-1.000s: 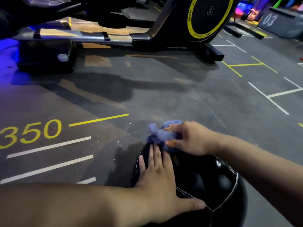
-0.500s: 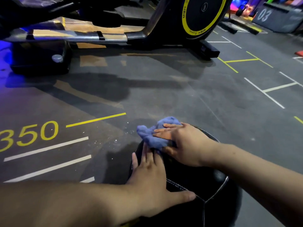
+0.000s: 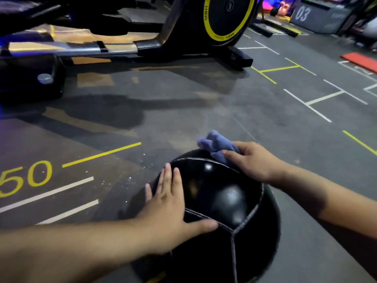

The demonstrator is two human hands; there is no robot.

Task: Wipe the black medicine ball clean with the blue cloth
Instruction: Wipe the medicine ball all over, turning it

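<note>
The black medicine ball (image 3: 220, 201), glossy with grey stitched seams, sits on the gym floor at the bottom centre. My left hand (image 3: 171, 209) lies flat on its near left side, fingers straight and thumb stretched along a seam. My right hand (image 3: 253, 160) holds the bunched blue cloth (image 3: 216, 145) against the ball's far upper right edge. Part of the cloth sticks out past my fingers; the rest is hidden under my hand.
A black exercise machine (image 3: 204, 37) with a yellow-ringed flywheel and a long metal rail stands behind the ball. White and yellow lines and yellow numerals (image 3: 26, 178) mark the grey floor. A red mat (image 3: 361, 61) lies at the far right, a grey "03" box (image 3: 318, 16) beyond.
My right hand slid the cloth from the ball's far left top toward its far right edge. My left hand stayed flat on the ball and shifted a little leftward.
</note>
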